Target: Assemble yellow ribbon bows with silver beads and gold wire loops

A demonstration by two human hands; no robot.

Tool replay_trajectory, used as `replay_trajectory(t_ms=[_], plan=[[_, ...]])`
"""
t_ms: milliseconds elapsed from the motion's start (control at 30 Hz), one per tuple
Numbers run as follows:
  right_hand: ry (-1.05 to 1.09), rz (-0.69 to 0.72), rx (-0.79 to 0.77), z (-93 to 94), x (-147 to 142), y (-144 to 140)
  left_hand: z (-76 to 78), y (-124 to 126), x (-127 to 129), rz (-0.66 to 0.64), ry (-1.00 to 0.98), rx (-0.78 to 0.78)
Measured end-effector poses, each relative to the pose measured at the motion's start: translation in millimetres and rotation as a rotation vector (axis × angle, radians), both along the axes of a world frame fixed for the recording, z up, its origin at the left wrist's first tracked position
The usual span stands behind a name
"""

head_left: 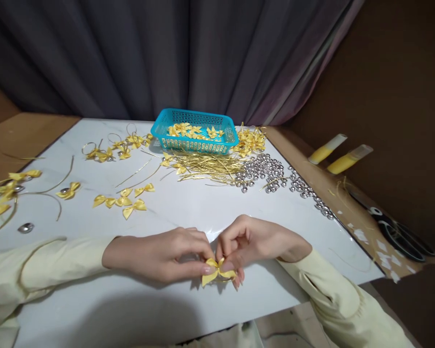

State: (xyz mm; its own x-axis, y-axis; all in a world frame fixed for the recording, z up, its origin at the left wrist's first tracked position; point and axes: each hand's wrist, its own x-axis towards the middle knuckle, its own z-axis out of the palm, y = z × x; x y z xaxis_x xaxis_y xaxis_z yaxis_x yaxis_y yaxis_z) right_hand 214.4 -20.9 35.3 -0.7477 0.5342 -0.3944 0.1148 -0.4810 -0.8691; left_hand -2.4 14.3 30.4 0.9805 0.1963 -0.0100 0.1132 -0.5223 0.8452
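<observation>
Both of my hands meet near the front edge of a white table (188, 212). My left hand (163, 253) and my right hand (253, 241) pinch the same small yellow ribbon bow (217, 271) between thumb and fingertips. The bow's two loops stick out below my fingers. Pale yellow sleeves cover both my forearms.
A turquoise basket (194, 131) with yellow bows stands at the back. In front of it lie gold wire pieces (210, 166) and silver beads (266, 169). Loose bows (125, 200) and wire rings lie to the left. Scissors (398, 232) and two yellow tubes (339, 155) rest at the right.
</observation>
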Motion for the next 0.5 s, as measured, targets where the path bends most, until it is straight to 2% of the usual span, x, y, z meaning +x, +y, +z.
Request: replay_trajectory(t_ms=[100, 300, 500], plan=[[-0.008, 0.013, -0.001, -0.5, -1.0, 0.5, -0.7, 0.1, 0.6, -0.002, 0.008, -0.028], [0.001, 0.006, 0.007, -1.7, -0.5, 1.1, -1.7, 0.1, 3.0, 0.038, 0.055, -0.189], [-0.011, -0.016, 0.022, -1.7, -0.1, 0.0, -8.4, 1.9, 3.0, 0.077, 0.102, -0.289]])
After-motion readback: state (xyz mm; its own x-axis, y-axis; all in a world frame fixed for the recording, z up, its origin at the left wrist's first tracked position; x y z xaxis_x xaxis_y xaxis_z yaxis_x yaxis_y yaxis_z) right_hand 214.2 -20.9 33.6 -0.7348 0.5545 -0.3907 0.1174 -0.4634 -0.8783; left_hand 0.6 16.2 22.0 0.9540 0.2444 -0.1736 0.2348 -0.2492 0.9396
